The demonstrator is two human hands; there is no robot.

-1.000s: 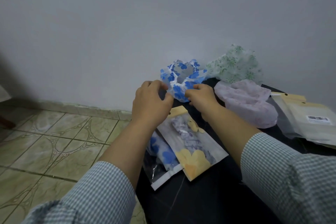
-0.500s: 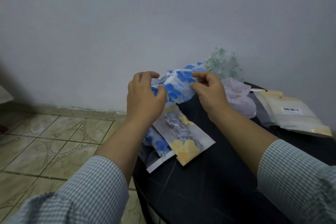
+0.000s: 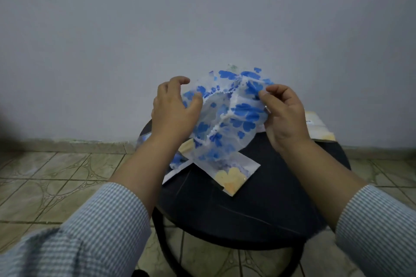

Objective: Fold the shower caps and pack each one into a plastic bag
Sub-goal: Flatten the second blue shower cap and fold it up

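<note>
Blue-flowered white shower cap [image 3: 227, 117] spread open aloft, above yellow-flowered packed plastic bag [image 3: 234, 175] on stool.

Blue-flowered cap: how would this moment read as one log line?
step: fold | blue-flowered cap: held up, spread | left hand, right hand: pinching edges

White shower cap [image 3: 227, 117] with blue flowers; black table [image 3: 258, 209]

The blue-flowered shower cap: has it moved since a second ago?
Yes. The blue-flowered shower cap rose off the black table and is spread between both hands.
</note>
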